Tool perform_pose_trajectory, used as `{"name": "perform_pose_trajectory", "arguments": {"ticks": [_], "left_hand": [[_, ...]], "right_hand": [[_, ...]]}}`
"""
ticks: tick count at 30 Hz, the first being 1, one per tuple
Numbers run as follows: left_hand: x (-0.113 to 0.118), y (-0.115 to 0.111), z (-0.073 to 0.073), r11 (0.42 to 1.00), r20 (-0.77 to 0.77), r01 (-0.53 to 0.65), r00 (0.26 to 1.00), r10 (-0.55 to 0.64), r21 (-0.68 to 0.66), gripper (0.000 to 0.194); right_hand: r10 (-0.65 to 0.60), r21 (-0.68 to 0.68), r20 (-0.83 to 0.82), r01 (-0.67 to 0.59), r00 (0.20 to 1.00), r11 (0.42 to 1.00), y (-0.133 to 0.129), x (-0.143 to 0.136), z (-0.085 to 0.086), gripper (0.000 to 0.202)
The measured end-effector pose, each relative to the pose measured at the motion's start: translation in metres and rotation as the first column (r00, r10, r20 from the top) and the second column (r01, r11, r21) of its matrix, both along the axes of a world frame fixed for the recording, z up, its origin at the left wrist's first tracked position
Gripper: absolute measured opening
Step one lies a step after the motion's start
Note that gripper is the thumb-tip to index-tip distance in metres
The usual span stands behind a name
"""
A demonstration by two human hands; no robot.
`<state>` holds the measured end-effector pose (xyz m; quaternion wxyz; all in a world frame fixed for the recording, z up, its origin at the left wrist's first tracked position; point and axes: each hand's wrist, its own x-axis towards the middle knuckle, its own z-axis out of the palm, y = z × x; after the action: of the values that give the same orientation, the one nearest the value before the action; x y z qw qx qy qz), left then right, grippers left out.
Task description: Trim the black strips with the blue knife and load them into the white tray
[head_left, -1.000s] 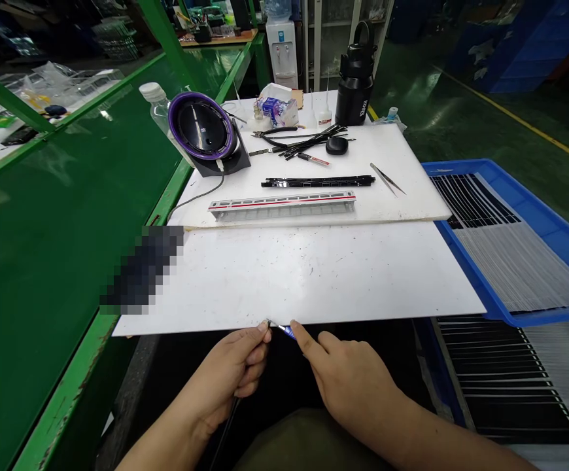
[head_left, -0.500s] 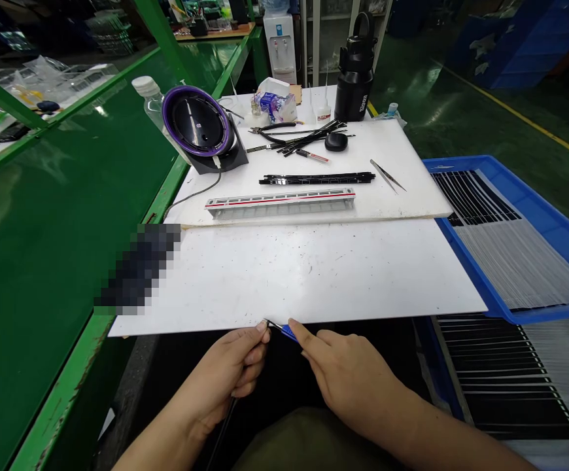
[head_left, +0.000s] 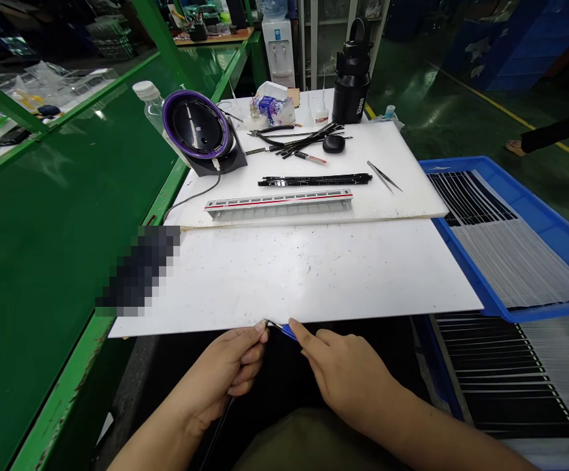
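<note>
Just below the table's front edge, my left hand is closed on a thin black strip that trails down toward my lap. Most of the strip is hidden by the fingers. My right hand grips a blue-handled craft knife, index finger stretched along the handle. The blade tip meets the strip's end at my left thumb; whether it cuts is too small to tell. Farther back, a white model train car body with a red stripe lies on the white board, in front of a bundle of black strips.
Tweezers, cutting pliers, loose black strips, a small black case, a black bottle and a purple-rimmed fan stand on the board. Blue trays of strips are at right. A person's leg shows far right.
The view has shifted very slightly. Both hands keep nearly the same place, knife tip still at the left thumb. A walking person's leg and shoe have come into view at far right.
</note>
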<state>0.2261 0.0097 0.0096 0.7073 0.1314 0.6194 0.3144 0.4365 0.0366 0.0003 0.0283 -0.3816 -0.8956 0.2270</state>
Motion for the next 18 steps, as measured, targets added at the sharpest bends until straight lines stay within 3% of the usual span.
{"name": "perform_pose_trajectory", "arguments": {"ticks": [5,18], "left_hand": [[0.0015,0.0021,0.001,1.0,-0.005,0.0,1.0,0.0,0.004,0.04],[0.0004,0.0016,0.0009,1.0,-0.022,0.016,1.0,-0.016,0.003,0.041]], "right_hand": [[-0.011,-0.07,-0.048,0.008,0.999,0.997,0.0044,0.0018,0.0047,0.048],[0.031,0.103,0.047,-0.036,0.998,0.994,-0.0021,-0.0019,-0.0001,0.057]]}}
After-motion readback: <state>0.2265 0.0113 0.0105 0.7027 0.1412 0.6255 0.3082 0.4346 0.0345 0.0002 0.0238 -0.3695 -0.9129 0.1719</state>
